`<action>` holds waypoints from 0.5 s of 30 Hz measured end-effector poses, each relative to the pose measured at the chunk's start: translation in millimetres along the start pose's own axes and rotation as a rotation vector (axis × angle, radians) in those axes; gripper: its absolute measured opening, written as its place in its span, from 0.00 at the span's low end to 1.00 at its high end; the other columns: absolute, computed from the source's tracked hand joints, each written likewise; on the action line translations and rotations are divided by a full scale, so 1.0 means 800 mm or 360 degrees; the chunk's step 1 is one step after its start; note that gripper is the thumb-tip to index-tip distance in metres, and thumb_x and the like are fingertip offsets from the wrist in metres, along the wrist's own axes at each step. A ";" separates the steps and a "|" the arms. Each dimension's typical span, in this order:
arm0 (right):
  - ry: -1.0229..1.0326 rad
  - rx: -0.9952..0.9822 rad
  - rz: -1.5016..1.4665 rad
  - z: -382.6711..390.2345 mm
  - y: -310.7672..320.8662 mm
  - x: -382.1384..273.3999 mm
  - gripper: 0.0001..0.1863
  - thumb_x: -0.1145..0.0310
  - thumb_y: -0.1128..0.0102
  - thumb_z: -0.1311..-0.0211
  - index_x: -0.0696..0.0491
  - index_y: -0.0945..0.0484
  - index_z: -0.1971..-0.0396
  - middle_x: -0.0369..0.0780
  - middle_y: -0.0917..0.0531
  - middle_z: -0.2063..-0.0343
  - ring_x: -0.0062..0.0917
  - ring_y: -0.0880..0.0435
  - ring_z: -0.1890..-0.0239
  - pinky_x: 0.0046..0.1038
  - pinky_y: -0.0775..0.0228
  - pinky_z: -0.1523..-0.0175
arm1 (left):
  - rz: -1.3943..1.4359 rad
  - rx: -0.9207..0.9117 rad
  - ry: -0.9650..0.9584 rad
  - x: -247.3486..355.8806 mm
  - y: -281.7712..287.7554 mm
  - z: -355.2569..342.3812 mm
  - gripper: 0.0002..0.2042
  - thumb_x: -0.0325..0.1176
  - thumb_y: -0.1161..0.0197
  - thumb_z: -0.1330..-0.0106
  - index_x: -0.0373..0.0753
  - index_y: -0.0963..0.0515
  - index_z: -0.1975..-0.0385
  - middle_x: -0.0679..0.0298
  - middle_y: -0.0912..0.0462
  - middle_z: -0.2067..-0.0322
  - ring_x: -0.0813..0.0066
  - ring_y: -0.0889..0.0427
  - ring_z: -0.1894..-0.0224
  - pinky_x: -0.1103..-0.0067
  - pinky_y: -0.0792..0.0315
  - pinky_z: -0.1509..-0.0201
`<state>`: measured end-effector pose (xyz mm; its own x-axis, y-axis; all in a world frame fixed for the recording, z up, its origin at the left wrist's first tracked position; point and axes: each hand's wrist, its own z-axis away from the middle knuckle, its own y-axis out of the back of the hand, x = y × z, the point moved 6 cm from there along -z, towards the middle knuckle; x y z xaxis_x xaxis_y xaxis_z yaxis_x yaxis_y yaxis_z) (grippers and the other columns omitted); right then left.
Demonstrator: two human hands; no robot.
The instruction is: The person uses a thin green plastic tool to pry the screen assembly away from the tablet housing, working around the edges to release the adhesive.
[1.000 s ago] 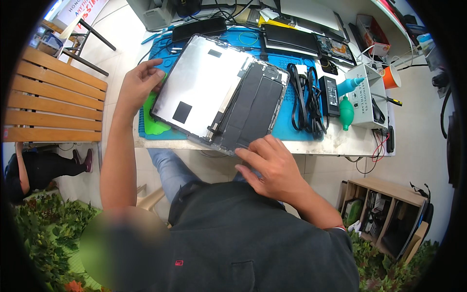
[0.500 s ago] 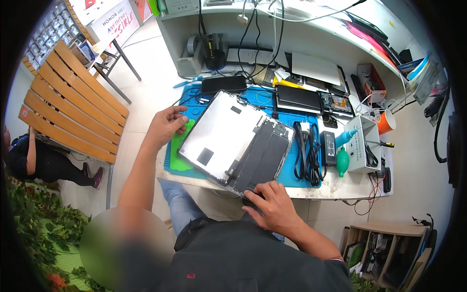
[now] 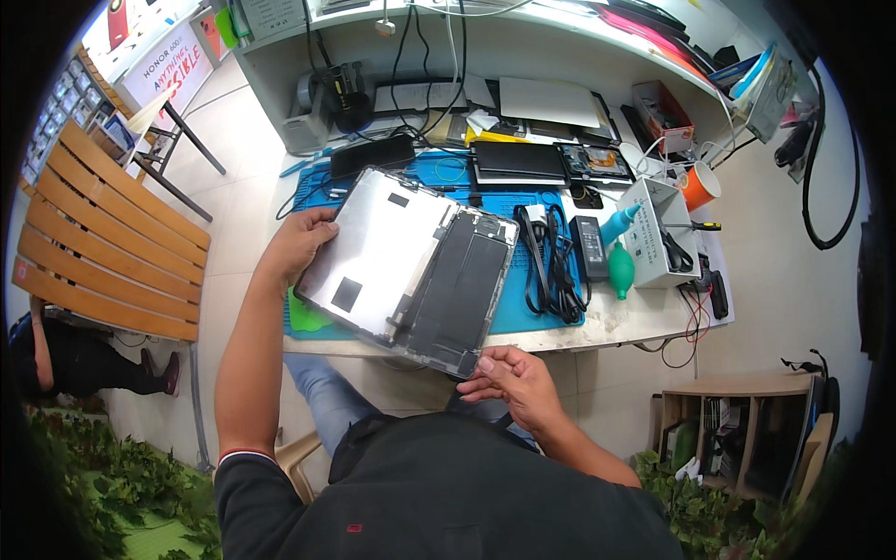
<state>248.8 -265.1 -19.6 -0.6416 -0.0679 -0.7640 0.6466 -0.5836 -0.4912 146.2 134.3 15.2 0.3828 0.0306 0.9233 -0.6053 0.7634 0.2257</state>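
While my left hand (image 3: pixel 301 245) grips the opened tablet's (image 3: pixel 411 266) far-left edge, my right hand (image 3: pixel 511 381) pinches its near corner; fingertips hidden underneath, the blue mat (image 3: pixel 532 313) partly covered.

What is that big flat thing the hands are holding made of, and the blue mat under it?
The opened tablet looks like metal: a smooth, matte silver shell with black panels inside. The blue mat seems soft rubber or silicone, dull and flat.
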 end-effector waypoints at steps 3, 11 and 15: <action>-0.0067 -0.0236 -0.0026 -0.015 -0.012 -0.008 0.21 0.63 0.37 0.18 0.64 0.26 0.40 0.45 0.13 0.59 0.35 0.05 0.60 0.33 0.09 0.57 | 0.0090 0.0013 -0.0009 0.003 -0.003 0.002 0.19 0.27 0.38 0.22 0.29 0.22 0.34 0.61 0.11 0.50 0.79 0.13 0.54 0.83 0.20 0.43; -0.0009 -0.0346 -0.0085 -0.026 -0.038 -0.011 0.23 0.66 0.39 0.17 0.62 0.30 0.32 0.45 0.10 0.61 0.38 0.04 0.62 0.36 0.07 0.58 | -0.0020 0.0081 -0.0109 0.004 0.012 -0.005 0.18 0.25 0.41 0.22 0.26 0.22 0.35 0.59 0.11 0.52 0.75 0.14 0.54 0.79 0.20 0.44; 0.0026 -0.0302 -0.0208 -0.014 -0.045 0.014 0.20 0.66 0.41 0.16 0.62 0.30 0.36 0.48 0.09 0.56 0.38 0.05 0.59 0.36 0.07 0.53 | -0.0015 0.0041 -0.0190 0.017 0.006 -0.010 0.19 0.27 0.40 0.22 0.27 0.22 0.35 0.59 0.12 0.52 0.75 0.14 0.54 0.80 0.21 0.43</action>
<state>223.0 -235.6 -15.2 -0.7193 0.0125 -0.6946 0.6254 -0.4237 -0.6553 154.4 143.7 26.4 0.3036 -0.0548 0.9512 -0.6204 0.7464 0.2410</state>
